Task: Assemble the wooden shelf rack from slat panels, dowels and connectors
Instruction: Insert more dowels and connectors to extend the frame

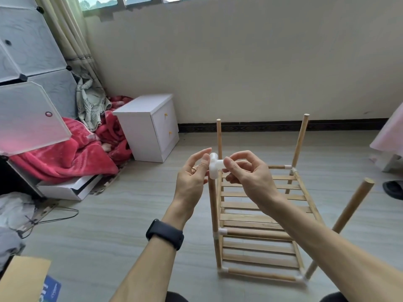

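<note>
Carefully: my left hand (192, 175) pinched top of white connector (214, 165), my right hand (250, 173) pinched its side arm, atop near-left dowel (213, 210). Best move seemed straight downward press, side socket squared over slat panel (250, 216), toward far dowels (301, 140).

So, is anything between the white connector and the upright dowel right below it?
Nothing visible. The left hand and right hand pinch the connector by its sides at the top of the dowel, with no finger visibly beneath it.
</note>
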